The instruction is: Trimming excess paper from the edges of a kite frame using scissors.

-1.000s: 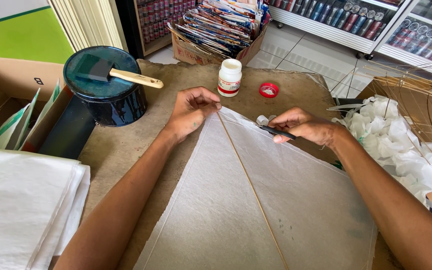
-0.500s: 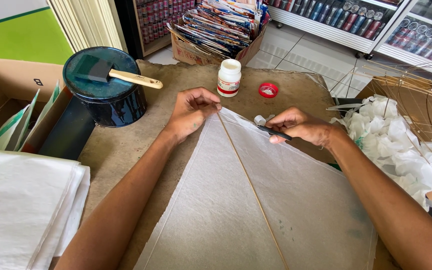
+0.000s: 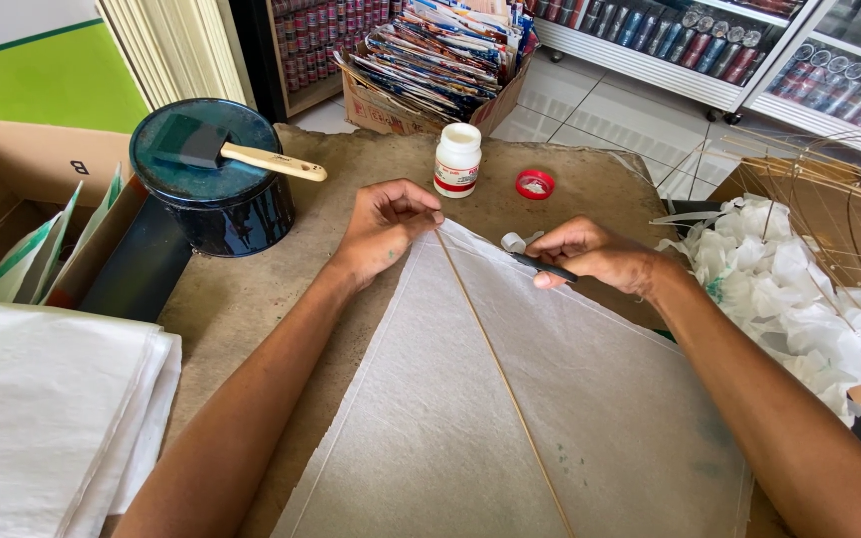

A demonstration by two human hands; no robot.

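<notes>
A large sheet of thin white paper [image 3: 470,399] lies on the brown table [image 3: 241,299], with a thin wooden stick [image 3: 495,364] running down its middle. My left hand [image 3: 386,227] pinches the paper's top corner where the stick ends. My right hand [image 3: 600,257] rests on the paper's upper right edge and holds a small dark blade-like tool [image 3: 542,267], next to a small curled scrap of white paper [image 3: 515,242].
A white glue bottle [image 3: 457,159] stands open beside its red cap [image 3: 534,184]. A foam brush [image 3: 236,151] lies on a dark round tin [image 3: 213,184]. Crumpled white paper [image 3: 779,289] sits right, stacked white sheets [image 3: 42,418] left, a cardboard box [image 3: 12,189] far left.
My right hand with the tool has slid slightly down and left along the paper's edge. My left hand stays at the corner.
</notes>
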